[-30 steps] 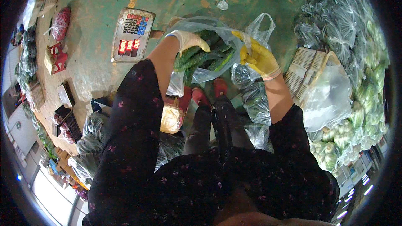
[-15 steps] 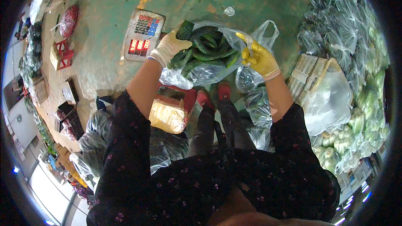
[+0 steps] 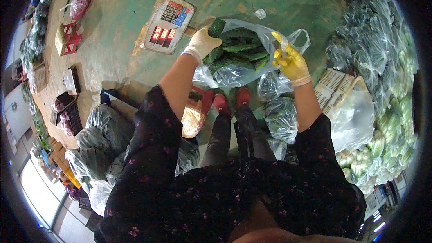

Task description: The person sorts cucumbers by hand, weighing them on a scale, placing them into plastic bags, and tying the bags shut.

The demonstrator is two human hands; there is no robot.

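Currently, the left hand (image 3: 203, 46) grips a dark green cucumber (image 3: 217, 28) at the left edge of the clear bag (image 3: 230, 78); more cucumbers (image 3: 245, 47) lie inside. The right hand (image 3: 291, 63) pinches the rim narrowly: slipping plastic could spill them onto the floor (image 3: 234, 0).

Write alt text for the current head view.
A white-gloved left hand grips a dark green vegetable at a clear plastic bag holding more; the yellow-gloved right hand is at the bag's edge. At left, a digital scale.
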